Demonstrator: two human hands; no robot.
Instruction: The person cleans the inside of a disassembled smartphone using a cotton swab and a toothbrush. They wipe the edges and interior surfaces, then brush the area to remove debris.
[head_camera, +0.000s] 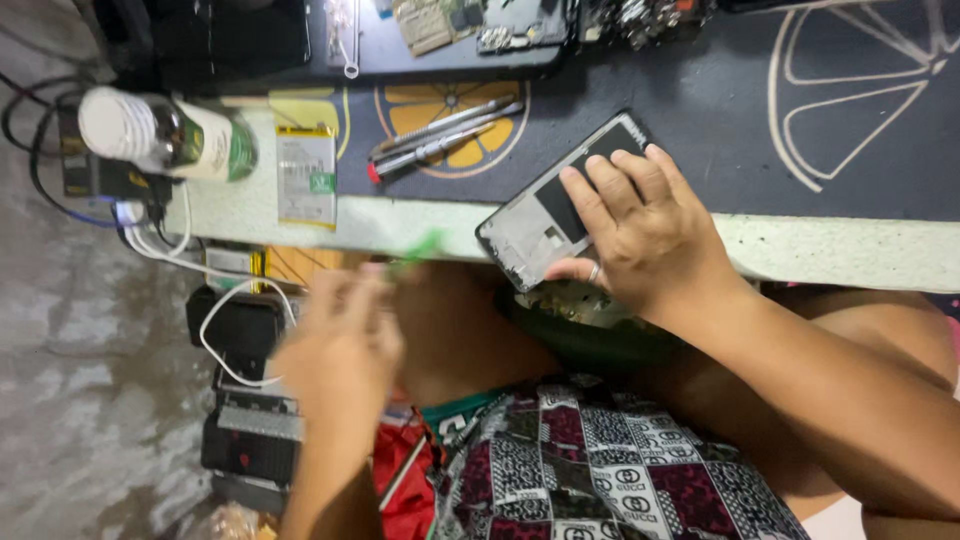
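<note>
Right hand (650, 235) lying flat on an opened phone frame (545, 215), fingers spread over its dark upper part, thumb tucked against its lower edge, a ring showing on one finger. Pressing rather than pinching, with the frame pinned under the palm. Frame sitting tilted at the front edge of the table (850, 255), one corner hanging just past the pale rim, over the lap.

Left hand (340, 355) hovering below the table edge, well apart from the frame, blurred. Holding something small and green (425, 245) at the fingertips, too smeared to say what it is or how tightly the fingers are closing on it; grip cannot be told.

Lying on the dark mat (700, 120) with its orange-slice print, near the frame: two metal tools (445, 135) side by side, one with a red tip. Resting left of them, a flat phone battery (306, 175) with a yellow strip along the top. Lying on its side beyond that, a bottle (165, 135) with a white cap and green label. Trailing down off the table's left end, white cables (215, 300) running toward black boxes on the floor. Sitting at the back of the table, a dark tray (450, 40) with small circuit parts.
</note>
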